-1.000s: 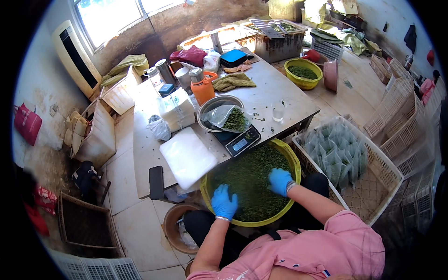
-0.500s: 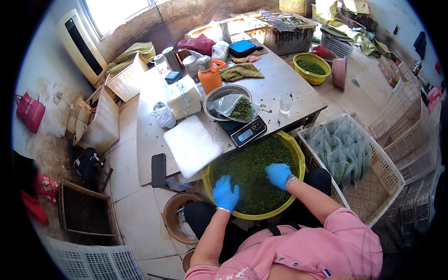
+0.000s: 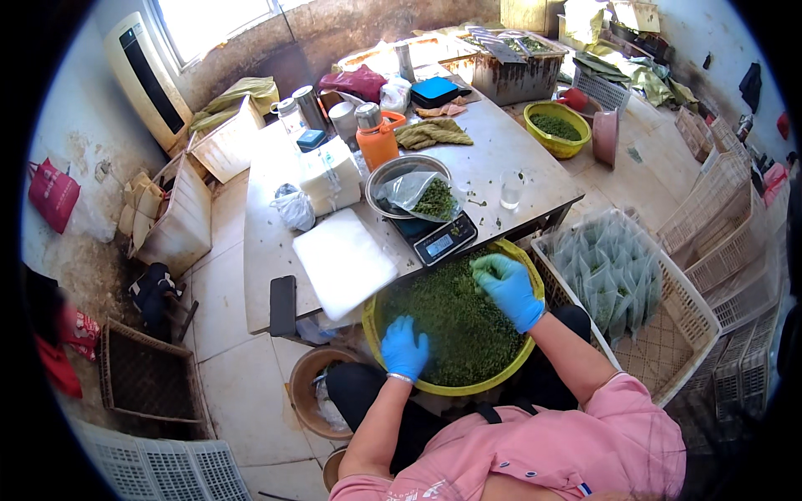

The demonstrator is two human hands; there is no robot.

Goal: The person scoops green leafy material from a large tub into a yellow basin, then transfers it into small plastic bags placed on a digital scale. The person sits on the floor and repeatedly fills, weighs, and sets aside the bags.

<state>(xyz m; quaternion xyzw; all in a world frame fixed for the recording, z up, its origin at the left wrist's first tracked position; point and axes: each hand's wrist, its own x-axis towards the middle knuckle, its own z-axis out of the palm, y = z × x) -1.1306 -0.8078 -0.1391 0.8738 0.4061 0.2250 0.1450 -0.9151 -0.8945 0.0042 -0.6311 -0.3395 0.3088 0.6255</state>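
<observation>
Head view, right hand [image 3: 511,292]: rising off the green pieces [image 3: 451,334], fingers curling; cannot tell if it is gripping any.
Left hand [image 3: 405,349]: still resting there, loosely spreading, gripping nothing visible.
Yellow tubs: two, near [image 3: 455,390] and far [image 3: 558,150], both holding green pieces.
Steel bowl [image 3: 378,174]: one, sitting on one scale [image 3: 443,242], holding one bag [image 3: 433,199].
Crate [image 3: 683,321]: one, holding many filled bags [image 3: 614,267].

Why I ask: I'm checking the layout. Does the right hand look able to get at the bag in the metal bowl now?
Probably yes: the right hand is over the yellow basin, and nothing tall seems to stand between it and the bag, only the low scale.
</observation>
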